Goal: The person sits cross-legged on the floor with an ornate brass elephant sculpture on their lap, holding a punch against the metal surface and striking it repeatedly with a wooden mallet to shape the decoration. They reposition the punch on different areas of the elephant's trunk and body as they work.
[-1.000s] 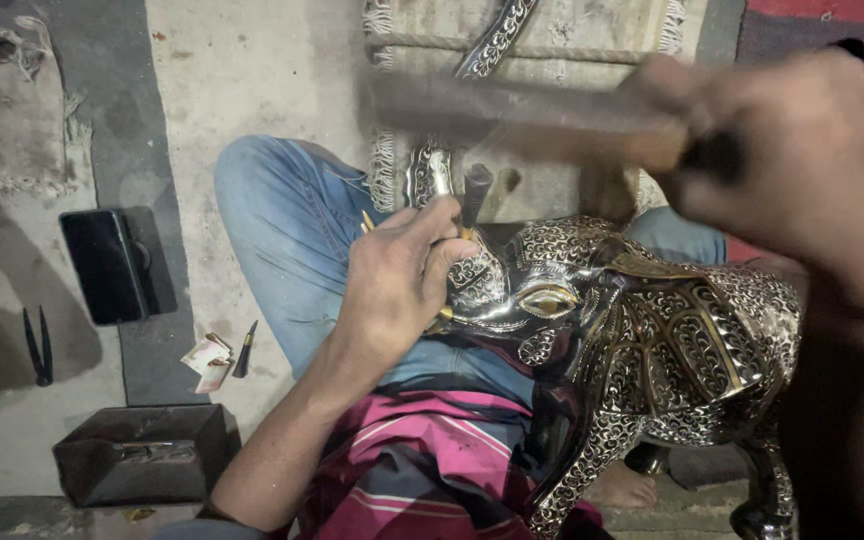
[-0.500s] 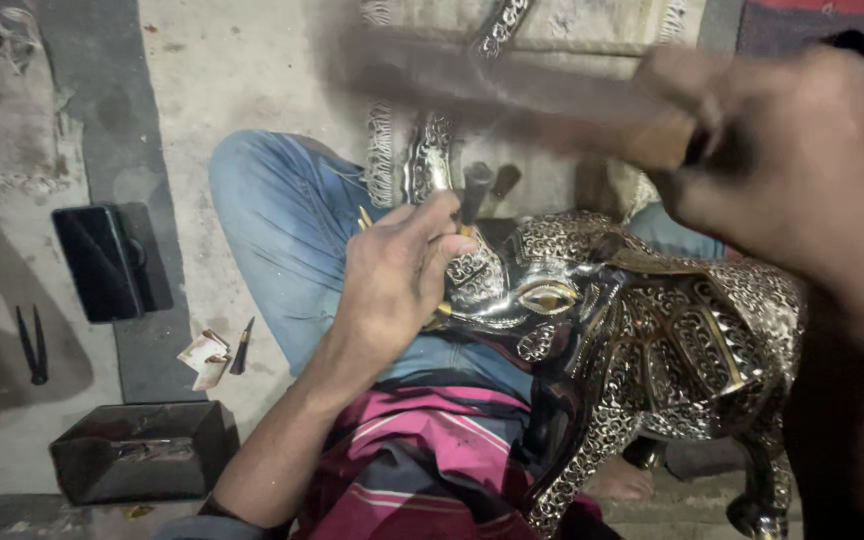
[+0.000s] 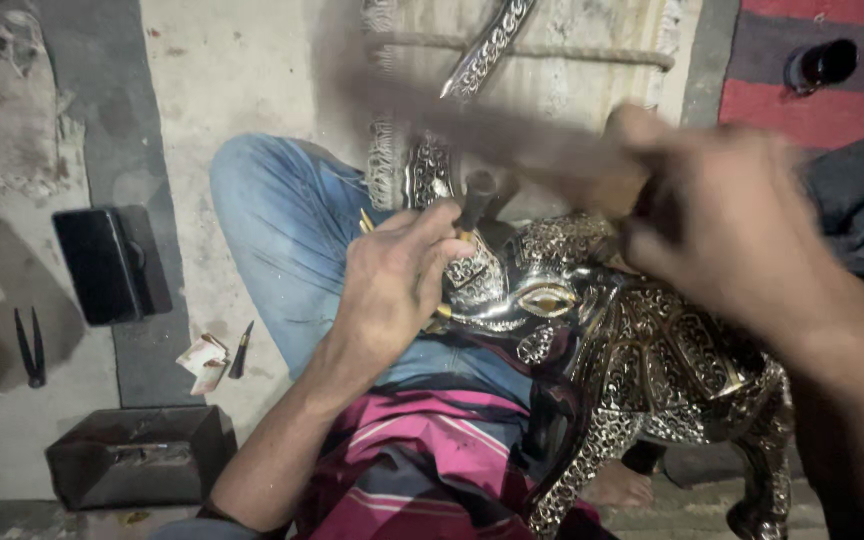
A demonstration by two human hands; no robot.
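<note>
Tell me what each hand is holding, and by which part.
Left hand grips a punch by its lower shank. Right hand grips a blurred hammer by its handle end.

You have a glossy, silvery metal animal figure [image 3: 642,350] across your lap, its surface embossed all over with fine raised patterns and polished smooth around the eye. The punch [image 3: 475,203] you pinch looks like dull dark metal, while the hammer [image 3: 512,135] shows a blurred, matt brownish, wood-like shaft. Your jeans [image 3: 292,240] are soft faded blue denim, the striped cloth [image 3: 422,470] is pink woven fabric, and the floor [image 3: 242,80] is rough, matt concrete
</note>
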